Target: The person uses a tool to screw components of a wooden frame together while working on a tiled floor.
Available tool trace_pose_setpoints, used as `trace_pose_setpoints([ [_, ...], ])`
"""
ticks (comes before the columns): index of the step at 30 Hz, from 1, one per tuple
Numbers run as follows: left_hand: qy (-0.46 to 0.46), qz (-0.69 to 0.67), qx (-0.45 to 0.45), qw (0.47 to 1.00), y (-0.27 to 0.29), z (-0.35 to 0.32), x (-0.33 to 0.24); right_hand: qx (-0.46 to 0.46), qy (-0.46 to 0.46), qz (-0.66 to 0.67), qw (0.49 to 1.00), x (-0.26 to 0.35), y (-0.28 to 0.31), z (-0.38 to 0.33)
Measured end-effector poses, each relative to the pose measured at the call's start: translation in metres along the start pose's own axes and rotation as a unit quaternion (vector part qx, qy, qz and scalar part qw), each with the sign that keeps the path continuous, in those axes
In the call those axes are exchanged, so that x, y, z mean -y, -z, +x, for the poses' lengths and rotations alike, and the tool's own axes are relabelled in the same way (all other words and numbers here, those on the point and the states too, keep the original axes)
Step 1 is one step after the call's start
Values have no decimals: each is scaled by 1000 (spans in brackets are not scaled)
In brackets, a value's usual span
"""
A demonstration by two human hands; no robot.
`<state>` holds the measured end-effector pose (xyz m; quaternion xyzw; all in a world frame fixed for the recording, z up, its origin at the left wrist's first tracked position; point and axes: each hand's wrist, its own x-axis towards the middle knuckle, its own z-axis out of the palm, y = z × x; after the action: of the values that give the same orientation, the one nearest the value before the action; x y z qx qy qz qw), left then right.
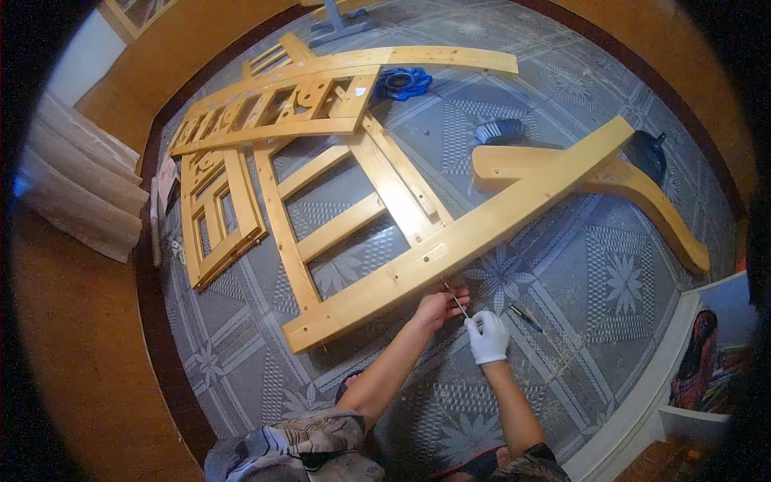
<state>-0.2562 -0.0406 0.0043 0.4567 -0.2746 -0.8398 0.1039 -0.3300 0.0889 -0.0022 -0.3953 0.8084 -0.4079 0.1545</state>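
Note:
A long pale wooden beam (482, 225) runs diagonally across the floor just beyond my hands, joined to a slatted wooden frame (345, 217). My left hand (440, 308) is bare and sits by the beam's near side, its fingers apart beside a thin metal rod (457, 300). That rod slants from the beam's near side down to my right hand (487, 339), which wears a white glove. The gloved fingers are closed on the rod's lower end. Whether its far tip enters a hole in the beam cannot be seen.
Slim dark tools (526, 319) lie right of my glove. A curved wooden piece (650, 193) lies under the beam's far end, near a striped dark item (498, 130). Beyond are more wooden panels (273, 120) and a blue bag (414, 80). White shelving (642, 386) stands at right.

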Motion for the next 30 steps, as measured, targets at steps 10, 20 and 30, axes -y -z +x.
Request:
trace_pose_setpoints([
  [10,0,-50,33,998,8,9,6,358,-440,706,425,-23,13,9],
  [20,12,-32,25,999,7,9,4,117,-246,320,907,-3,-6,-5],
  [30,9,-34,43,998,8,12,6,296,-499,569,583,-26,9,2],
])
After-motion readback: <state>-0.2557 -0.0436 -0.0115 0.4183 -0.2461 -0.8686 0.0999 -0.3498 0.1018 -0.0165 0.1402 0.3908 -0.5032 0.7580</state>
